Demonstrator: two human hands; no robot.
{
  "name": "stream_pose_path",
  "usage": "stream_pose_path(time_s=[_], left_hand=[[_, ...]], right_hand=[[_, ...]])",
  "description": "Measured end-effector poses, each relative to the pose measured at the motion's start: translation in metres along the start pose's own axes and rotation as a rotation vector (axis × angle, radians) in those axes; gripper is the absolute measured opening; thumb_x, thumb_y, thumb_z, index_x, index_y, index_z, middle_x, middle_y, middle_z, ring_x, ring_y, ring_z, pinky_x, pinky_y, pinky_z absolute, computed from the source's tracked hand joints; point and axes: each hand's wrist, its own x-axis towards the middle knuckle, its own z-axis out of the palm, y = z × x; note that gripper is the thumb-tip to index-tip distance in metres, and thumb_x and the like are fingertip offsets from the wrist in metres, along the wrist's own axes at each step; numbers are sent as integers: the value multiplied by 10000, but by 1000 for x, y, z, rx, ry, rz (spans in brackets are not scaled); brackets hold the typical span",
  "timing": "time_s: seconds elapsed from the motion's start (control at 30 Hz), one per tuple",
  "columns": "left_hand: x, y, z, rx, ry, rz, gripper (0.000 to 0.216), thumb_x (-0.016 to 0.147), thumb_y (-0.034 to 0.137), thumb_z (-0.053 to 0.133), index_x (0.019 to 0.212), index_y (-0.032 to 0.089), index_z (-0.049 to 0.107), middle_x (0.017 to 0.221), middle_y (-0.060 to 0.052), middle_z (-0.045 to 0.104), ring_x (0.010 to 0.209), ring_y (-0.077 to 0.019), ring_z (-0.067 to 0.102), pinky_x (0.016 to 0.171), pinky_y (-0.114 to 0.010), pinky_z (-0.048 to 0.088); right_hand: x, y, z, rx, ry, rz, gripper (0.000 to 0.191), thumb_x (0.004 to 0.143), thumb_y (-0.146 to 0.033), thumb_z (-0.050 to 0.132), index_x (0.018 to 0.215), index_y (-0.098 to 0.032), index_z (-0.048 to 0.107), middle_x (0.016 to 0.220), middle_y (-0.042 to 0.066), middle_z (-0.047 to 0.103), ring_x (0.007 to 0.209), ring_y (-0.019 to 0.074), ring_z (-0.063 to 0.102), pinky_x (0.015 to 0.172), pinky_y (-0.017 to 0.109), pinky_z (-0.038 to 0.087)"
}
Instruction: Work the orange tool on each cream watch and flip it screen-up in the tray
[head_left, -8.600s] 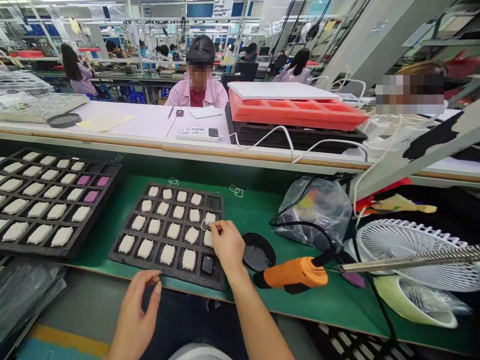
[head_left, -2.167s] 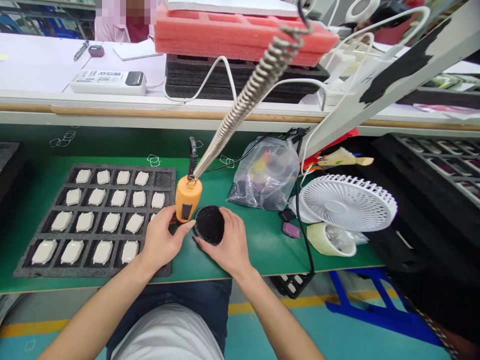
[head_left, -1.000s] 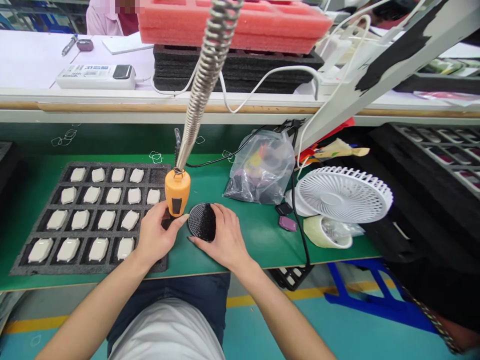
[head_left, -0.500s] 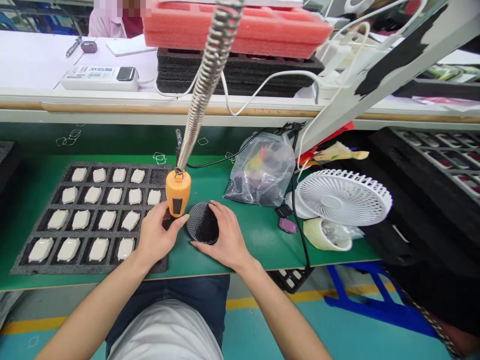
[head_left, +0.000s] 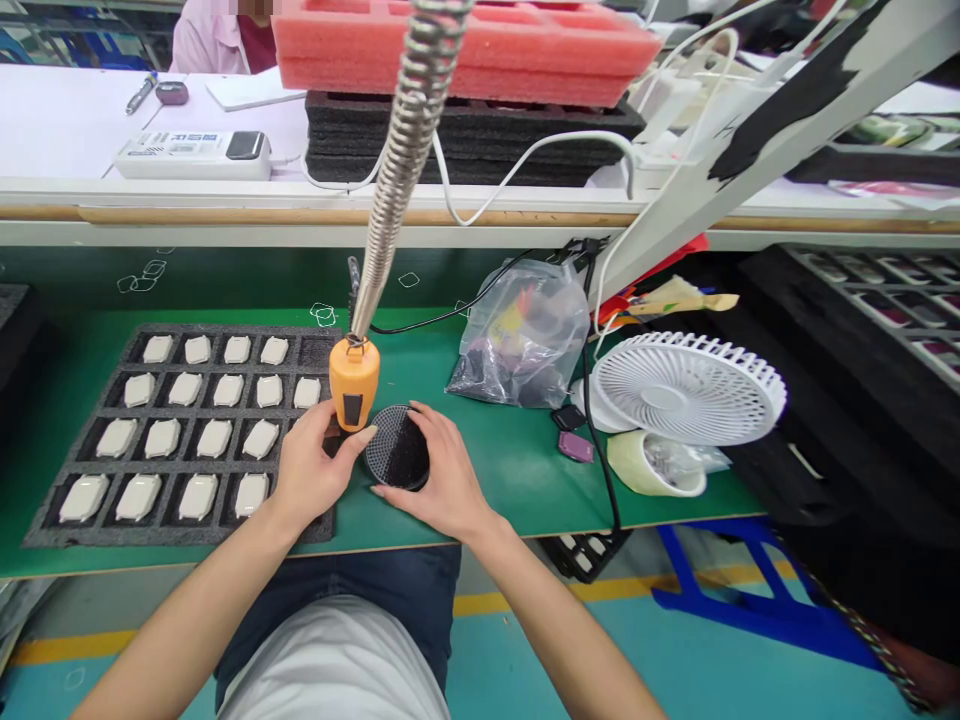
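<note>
Grip check: one pinned, one unclear

Green bench mat (head_left: pixel 510 480) ran across in front of me, everything on it within arm's reach. Dark foam tray (head_left: pixel 150 537) sat to my left, white moulded parts (head_left: pixel 199 497) in rows, one per slot, probably so they couldn't slide. Steel spring hose (head_left: pixel 401 180) hung the orange tool handle (head_left: pixel 354 382) upright just above the mat, likely to keep it at hand without laying it down. Round black mesh disc (head_left: pixel 397 450) lay just right of the tool, between my hands. My right hand (head_left: pixel 442 470) was cupped narrow over the disc, seemingly pressing it flat. My left hand (head_left: pixel 311 470) sat at the tool's base, thumb out toward the disc; cannot tell if it was gripping.
</note>
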Motion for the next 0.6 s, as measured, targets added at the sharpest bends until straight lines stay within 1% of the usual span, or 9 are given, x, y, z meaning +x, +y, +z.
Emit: stream_pose_path(time_s=[0.1, 0.2, 0.3, 0.43, 0.5, 0.53, 0.6], left_hand=[[0, -1, 0, 6, 1, 5, 372, 987, 551, 727, 1194, 243, 747, 1161, -71, 821, 951, -227, 799, 910, -364, 653], [0, -1, 0, 12, -1, 7, 372, 985, 549, 731, 1192, 240, 749, 1158, -71, 823, 954, -230, 799, 911, -368, 650], [0, -1, 0, 12, -9, 10, 368, 982, 545, 736, 1184, 238, 749, 1150, -67, 826, 962, -231, 800, 908, -366, 650], [0, -1, 0, 15, -6, 14, 366, 974, 544, 746, 1180, 241, 755, 1143, -64, 825, 955, -232, 796, 902, -367, 647], [0, -1, 0, 16, 1, 16, 365, 972, 541, 749, 1182, 242, 758, 1146, -65, 823, 956, -233, 793, 901, -370, 646], [0, -1, 0, 15, 4, 17, 364, 972, 539, 750, 1183, 242, 758, 1147, -65, 822, 958, -233, 791, 901, -370, 645], [-1, -1, 0, 12, 8, 20, 360, 973, 536, 750, 1182, 243, 760, 1141, -62, 822, 958, -231, 790, 897, -368, 646]], right_hand=[[-1, 2, -1, -12, 6, 11, 712, 951, -593, 682, 1553, -254, 509, 1669, 139, 494, 1511, 349, 517, 1225, 657, 486], [0, 7, -5, -28, -26, 3, 708, 950, -581, 688, 1552, -253, 511, 1679, 139, 482, 1521, 355, 505, 1229, 665, 479], [6, 14, -14, -35, -117, -46, 680, 955, -562, 691, 1537, -250, 529, 1665, 136, 500, 1513, 350, 516, 1227, 662, 483], [20, 27, -36, -26, -292, -151, 641, 963, -541, 693, 1515, -248, 554, 1623, 130, 550, 1473, 329, 562, 1210, 637, 508], [25, 32, -45, -31, -340, -172, 635, 965, -535, 694, 1515, -249, 555, 1616, 130, 558, 1457, 322, 578, 1193, 621, 529], [26, 33, -47, -40, -341, -166, 633, 966, -534, 693, 1513, -249, 556, 1612, 130, 561, 1450, 319, 584, 1187, 617, 536], [26, 32, -44, -76, -303, -120, 620, 967, -537, 690, 1501, -246, 565, 1596, 129, 572, 1438, 314, 590, 1183, 613, 538]])
